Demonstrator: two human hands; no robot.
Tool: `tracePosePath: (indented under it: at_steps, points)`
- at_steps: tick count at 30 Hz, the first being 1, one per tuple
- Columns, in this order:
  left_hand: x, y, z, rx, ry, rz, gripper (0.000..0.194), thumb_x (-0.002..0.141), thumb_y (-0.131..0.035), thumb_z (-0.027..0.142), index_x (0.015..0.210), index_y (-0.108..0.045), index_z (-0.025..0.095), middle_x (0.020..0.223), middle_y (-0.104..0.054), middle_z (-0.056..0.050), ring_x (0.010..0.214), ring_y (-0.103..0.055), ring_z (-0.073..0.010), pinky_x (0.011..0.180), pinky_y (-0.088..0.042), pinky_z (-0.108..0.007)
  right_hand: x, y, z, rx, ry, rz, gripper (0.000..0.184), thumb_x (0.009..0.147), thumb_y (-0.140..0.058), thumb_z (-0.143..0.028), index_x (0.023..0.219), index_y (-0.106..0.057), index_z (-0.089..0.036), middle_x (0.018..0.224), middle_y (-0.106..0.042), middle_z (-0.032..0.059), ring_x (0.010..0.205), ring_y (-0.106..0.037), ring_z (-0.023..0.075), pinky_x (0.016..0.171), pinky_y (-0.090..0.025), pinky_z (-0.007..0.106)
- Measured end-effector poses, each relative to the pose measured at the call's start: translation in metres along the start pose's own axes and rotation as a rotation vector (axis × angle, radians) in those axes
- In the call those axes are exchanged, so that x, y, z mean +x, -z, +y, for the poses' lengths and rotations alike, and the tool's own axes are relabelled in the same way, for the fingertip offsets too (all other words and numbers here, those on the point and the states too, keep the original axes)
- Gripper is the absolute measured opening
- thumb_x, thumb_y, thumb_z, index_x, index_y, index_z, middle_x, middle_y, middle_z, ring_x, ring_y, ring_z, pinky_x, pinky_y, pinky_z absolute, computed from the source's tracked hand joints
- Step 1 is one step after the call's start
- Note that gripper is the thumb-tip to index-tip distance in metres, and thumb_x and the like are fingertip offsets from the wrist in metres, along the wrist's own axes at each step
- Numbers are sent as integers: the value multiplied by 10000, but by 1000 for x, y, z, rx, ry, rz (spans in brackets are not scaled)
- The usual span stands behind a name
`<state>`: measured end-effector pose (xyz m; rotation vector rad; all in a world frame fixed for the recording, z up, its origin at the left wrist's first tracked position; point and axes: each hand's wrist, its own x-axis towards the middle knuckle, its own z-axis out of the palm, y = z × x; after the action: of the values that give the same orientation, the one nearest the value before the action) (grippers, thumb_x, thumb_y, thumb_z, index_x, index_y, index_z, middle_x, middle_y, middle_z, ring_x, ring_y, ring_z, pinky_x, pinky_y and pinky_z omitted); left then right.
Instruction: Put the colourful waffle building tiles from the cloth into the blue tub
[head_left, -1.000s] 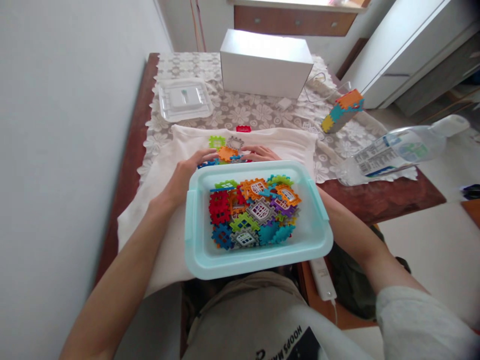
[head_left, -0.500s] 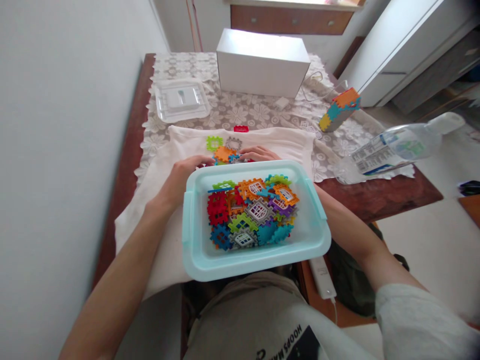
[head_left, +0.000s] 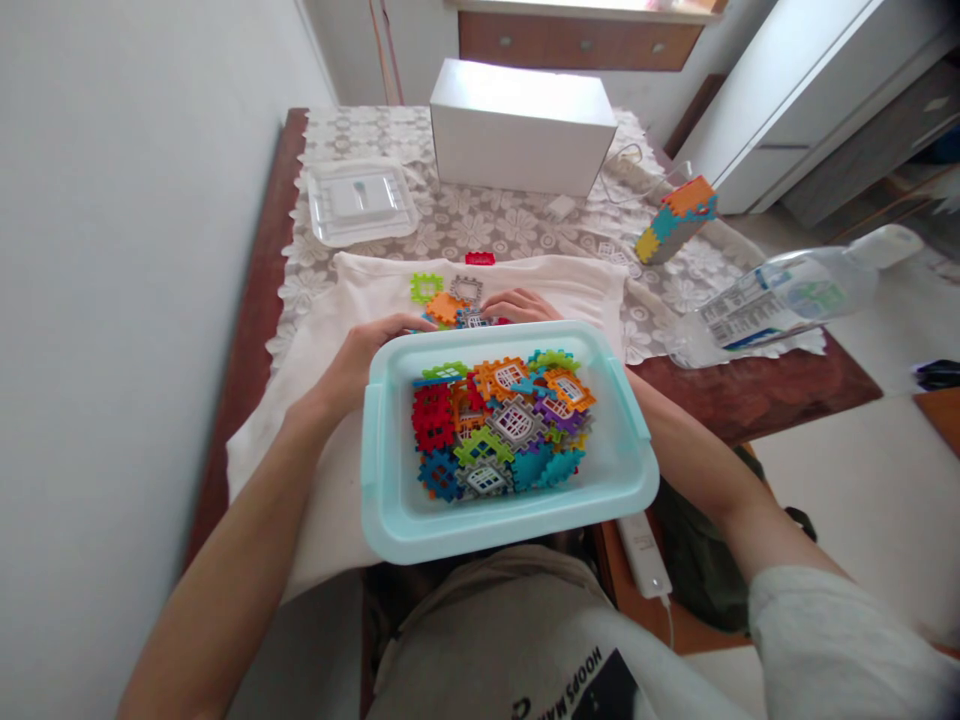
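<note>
Past the far rim of a pale turquoise tub (head_left: 382, 525), both hands are at a small group of interlocking plastic building tiles. My left hand (head_left: 373, 345) has its fingers at the left, blue edge of the group, with an orange tile (head_left: 445, 308) just beyond. The fingers of my right hand (head_left: 520, 304) are bent onto a grey window tile (head_left: 474, 318) at the right side. A bit of red shows under that hand. The tub's rim hides the near part of the group and some of the fingertips. Inside the tub lies a heap of mixed tiles (head_left: 499, 425).
Beyond the hands lie a green tile (head_left: 427, 288), a grey frame tile (head_left: 466, 290) and a red piece (head_left: 480, 258) on white cloth (head_left: 337, 500). Farther out are a clear lid (head_left: 363, 203), a white box (head_left: 521, 140), a tile-built block (head_left: 676, 220) and a plastic bottle (head_left: 787, 295).
The grey window tile by my right fingers now shows more of its face, tilted more toward me. My left fingers have shifted slightly right along the group's edge. The tub stays in place.
</note>
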<state>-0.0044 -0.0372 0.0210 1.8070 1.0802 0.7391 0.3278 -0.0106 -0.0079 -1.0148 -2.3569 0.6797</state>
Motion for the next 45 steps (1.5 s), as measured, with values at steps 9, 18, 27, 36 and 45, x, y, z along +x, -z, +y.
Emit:
tracePosePath:
  at_steps: [9,18,27,36,45]
  points:
    - [-2,5,-1,72,-26,21,484,806,-936,481,1208,-851,224,1127,-881,-65,1024,-805,-335,955,-657,-472,3,-1,30,-198,-42,0,474,1073,-722,-441,1504,-684,-249,1472,-699,138,1366,-586,312,1270,-457,486]
    - [11,17,-6,-473,-266,548,364,843,-995,317,1118,-774,228,1032,-811,91,927,-706,-91,883,-597,-301,-9,22,0,-85,-99,-83,426,1056,-649,-369,1464,-697,-255,1472,-660,157,1352,-650,336,1208,-510,518]
    - [-10,-1,22,-629,-184,277,392,718,-1074,419,1003,-815,348,958,-767,26,822,-720,-175,963,-706,-461,-11,17,2,-59,-90,-25,431,999,-688,-338,1405,-656,-197,1461,-700,176,1396,-631,323,1260,-471,492]
    - [-12,-6,23,-474,-140,255,466,694,-1054,585,974,-780,334,971,-759,-25,852,-750,-249,870,-676,-487,-2,3,40,-38,-41,50,443,951,-751,-401,1327,-717,-170,1358,-748,163,1289,-652,288,1200,-466,436]
    - [-12,-10,26,-462,-220,217,372,743,-1041,481,897,-765,284,938,-772,-24,954,-770,-243,1020,-661,-501,10,-4,26,757,-359,310,541,827,-871,-661,1143,-691,-259,955,-736,-3,778,-632,164,705,-541,294]
